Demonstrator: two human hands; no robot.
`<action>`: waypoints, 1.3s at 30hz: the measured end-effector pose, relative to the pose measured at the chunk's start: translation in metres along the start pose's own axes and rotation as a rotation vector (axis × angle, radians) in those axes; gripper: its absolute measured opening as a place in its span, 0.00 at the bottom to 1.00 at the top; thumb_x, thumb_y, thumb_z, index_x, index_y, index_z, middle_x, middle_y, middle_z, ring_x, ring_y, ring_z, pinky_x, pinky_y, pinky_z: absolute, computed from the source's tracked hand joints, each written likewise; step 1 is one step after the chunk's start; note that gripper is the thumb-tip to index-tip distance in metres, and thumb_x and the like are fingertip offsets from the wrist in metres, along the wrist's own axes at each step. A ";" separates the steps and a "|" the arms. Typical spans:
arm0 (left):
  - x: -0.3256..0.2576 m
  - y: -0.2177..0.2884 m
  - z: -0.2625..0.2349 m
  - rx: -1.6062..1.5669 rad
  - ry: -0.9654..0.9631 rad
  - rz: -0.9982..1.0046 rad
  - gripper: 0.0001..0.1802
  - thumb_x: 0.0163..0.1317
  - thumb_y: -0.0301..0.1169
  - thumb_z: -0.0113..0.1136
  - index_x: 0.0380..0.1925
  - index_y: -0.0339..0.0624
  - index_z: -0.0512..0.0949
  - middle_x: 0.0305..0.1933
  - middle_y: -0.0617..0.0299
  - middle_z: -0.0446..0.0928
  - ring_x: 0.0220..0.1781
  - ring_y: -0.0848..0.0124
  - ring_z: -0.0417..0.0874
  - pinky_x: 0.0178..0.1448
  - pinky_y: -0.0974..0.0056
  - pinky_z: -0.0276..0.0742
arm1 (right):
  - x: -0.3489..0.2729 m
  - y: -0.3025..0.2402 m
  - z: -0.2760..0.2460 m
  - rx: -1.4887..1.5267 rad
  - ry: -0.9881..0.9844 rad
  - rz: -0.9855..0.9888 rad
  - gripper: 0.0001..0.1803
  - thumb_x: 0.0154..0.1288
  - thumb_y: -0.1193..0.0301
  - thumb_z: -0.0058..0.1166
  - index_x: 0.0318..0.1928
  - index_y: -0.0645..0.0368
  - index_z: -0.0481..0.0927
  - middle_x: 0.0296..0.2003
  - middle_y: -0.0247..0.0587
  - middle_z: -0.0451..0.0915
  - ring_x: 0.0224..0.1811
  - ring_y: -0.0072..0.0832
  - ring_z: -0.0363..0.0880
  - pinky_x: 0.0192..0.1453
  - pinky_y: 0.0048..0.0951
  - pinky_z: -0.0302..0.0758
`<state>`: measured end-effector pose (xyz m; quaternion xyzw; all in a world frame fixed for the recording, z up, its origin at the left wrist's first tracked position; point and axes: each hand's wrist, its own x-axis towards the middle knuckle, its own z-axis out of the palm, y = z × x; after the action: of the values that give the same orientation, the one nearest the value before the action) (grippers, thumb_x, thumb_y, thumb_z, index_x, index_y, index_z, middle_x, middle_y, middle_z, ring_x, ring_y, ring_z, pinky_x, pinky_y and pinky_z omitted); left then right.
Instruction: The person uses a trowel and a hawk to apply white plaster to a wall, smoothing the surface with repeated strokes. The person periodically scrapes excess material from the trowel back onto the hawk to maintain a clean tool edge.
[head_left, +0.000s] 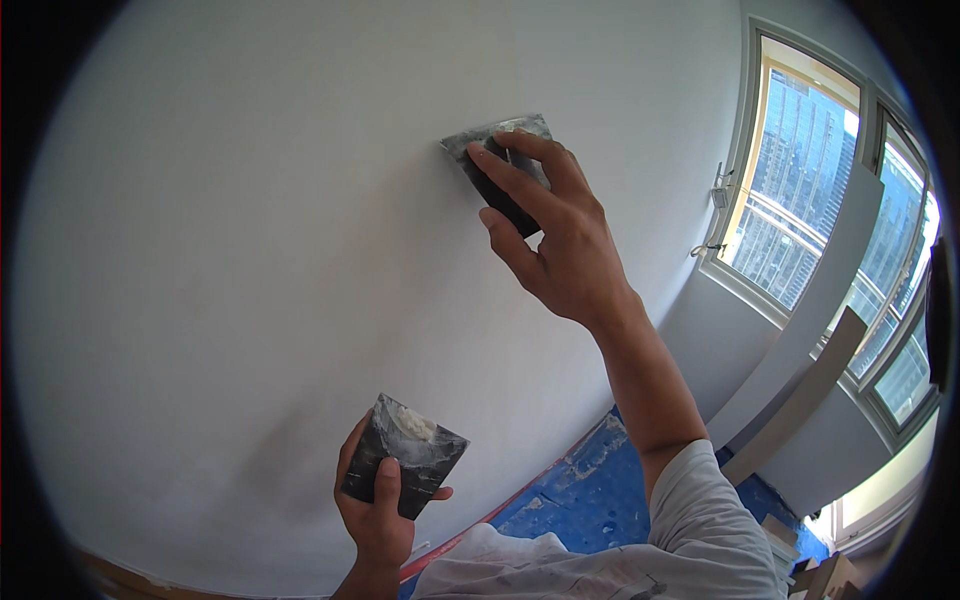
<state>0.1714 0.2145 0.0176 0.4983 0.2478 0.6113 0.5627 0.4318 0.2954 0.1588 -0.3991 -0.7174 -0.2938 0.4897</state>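
My right hand (555,220) is raised to the white wall (250,200), fingers spread over the back of a dark putty knife (496,185). That blade's upper edge meets the wall, and pale smears coat its top. Lower down, my left hand (378,510) grips a second dark putty knife (405,460), with the thumb across its face. A lump of off-white putty (408,420) clings to the upper part of this blade, which is held apart from the wall.
Blue sheeting (575,500) covers the floor below, with a red strip along the wall's foot. Windows (800,170) stand at the right. Long boards (800,400) lean beside them. Stacked pieces (780,545) lie at the lower right.
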 end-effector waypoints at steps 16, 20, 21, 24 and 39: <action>-0.002 0.004 -0.007 -0.013 -0.032 -0.001 0.31 0.73 0.30 0.54 0.71 0.28 0.61 0.55 0.42 0.79 0.48 0.51 0.90 0.38 0.52 0.97 | 0.010 -0.022 -0.002 0.046 0.020 0.086 0.26 0.67 0.70 0.64 0.65 0.56 0.81 0.63 0.50 0.75 0.64 0.49 0.78 0.67 0.48 0.78; -0.005 0.006 -0.008 -0.010 -0.008 0.015 0.31 0.72 0.31 0.55 0.71 0.28 0.62 0.54 0.42 0.79 0.48 0.51 0.90 0.36 0.53 0.97 | -0.011 -0.026 0.009 -0.051 -0.092 0.011 0.27 0.66 0.70 0.64 0.66 0.56 0.80 0.63 0.49 0.76 0.67 0.48 0.76 0.65 0.49 0.80; -0.006 0.007 -0.009 -0.011 0.006 0.016 0.31 0.72 0.31 0.55 0.71 0.28 0.62 0.54 0.42 0.79 0.48 0.51 0.90 0.35 0.53 0.96 | -0.022 -0.030 0.006 -0.079 -0.152 0.007 0.27 0.66 0.70 0.65 0.66 0.56 0.80 0.63 0.49 0.76 0.68 0.48 0.76 0.66 0.49 0.80; -0.004 0.013 -0.004 -0.093 0.000 -0.045 0.31 0.72 0.34 0.56 0.71 0.29 0.62 0.54 0.42 0.79 0.47 0.53 0.91 0.34 0.54 0.96 | -0.038 -0.039 -0.027 0.035 -0.316 0.110 0.24 0.66 0.68 0.61 0.63 0.58 0.82 0.60 0.50 0.78 0.66 0.47 0.77 0.68 0.49 0.77; 0.012 0.034 0.017 -0.455 -0.349 -0.044 0.26 0.74 0.23 0.51 0.71 0.31 0.62 0.60 0.40 0.79 0.52 0.48 0.89 0.48 0.51 0.96 | -0.101 -0.035 -0.065 0.790 -0.318 0.405 0.21 0.75 0.65 0.49 0.62 0.61 0.83 0.59 0.50 0.80 0.67 0.44 0.78 0.64 0.46 0.81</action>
<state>0.1728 0.2126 0.0574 0.4514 0.0143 0.5438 0.7073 0.4519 0.1963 0.0858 -0.3543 -0.7481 0.1678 0.5354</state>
